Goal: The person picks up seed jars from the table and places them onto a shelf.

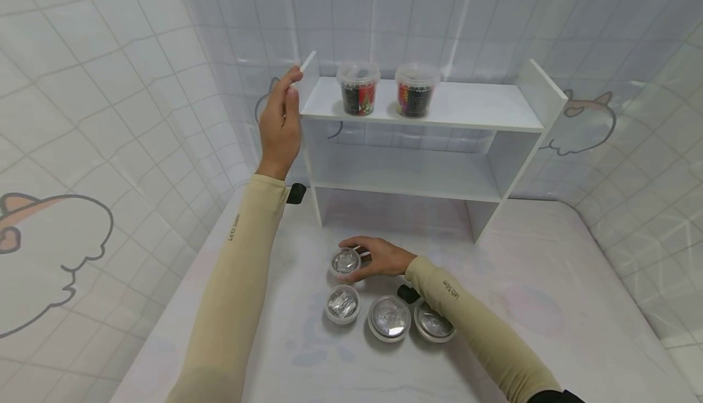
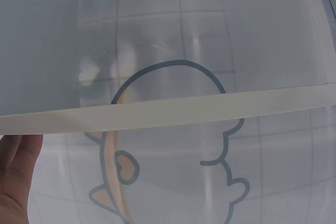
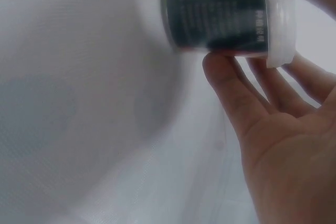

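My left hand (image 1: 280, 125) lies against the left side panel of a white shelf unit (image 1: 406, 171), fingers extended; the left wrist view shows fingertips at a board's edge (image 2: 173, 113). Low in front of the unit, my right hand (image 1: 384, 257) grips a small clear-lidded tub (image 1: 346, 261) between thumb and fingers. The right wrist view shows that tub's dark label (image 3: 218, 19) with a red band. Nearer me on the table stand another small tub (image 1: 342, 304), a wider tub (image 1: 389, 319), and a second wider tub (image 1: 434, 322) partly covered by my right sleeve.
Two labelled tubs with clear lids, one at left (image 1: 359, 88) and one beside it (image 1: 416, 90), stand on the unit's top board. A pale patterned cloth (image 1: 527, 305) covers the table. Tile-patterned sheeting (image 1: 137, 85) hangs behind and on both sides.
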### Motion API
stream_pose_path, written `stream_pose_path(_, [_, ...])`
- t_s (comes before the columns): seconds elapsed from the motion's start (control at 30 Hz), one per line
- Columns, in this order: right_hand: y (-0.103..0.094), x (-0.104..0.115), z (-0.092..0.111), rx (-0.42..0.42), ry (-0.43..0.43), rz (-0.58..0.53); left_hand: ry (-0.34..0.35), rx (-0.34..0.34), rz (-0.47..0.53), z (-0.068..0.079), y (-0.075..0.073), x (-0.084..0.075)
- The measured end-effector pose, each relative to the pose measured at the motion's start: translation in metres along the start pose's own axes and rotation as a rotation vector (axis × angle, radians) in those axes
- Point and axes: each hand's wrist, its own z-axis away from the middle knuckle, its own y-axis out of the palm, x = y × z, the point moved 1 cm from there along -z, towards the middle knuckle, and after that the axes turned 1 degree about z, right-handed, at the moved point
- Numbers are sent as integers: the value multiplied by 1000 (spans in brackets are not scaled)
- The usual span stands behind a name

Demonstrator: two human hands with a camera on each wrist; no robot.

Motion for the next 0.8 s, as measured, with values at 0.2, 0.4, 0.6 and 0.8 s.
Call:
stream_pose_path(0.2, [-2, -1, 0, -14, -11, 4, -5, -5, -11, 1, 0, -4])
stream_pose_path(0.4, [-4, -2, 1, -23, -6, -11, -9, -6, -28, 0, 0, -4])
stream_pose_path(0.6, [-6, -1, 3, -36, -15, -41, 30, -14, -55, -3, 2, 25])
stream_pose_path(0.8, [-7, 2, 6, -61, -25, -23, 3, -9, -27, -3, 2, 22])
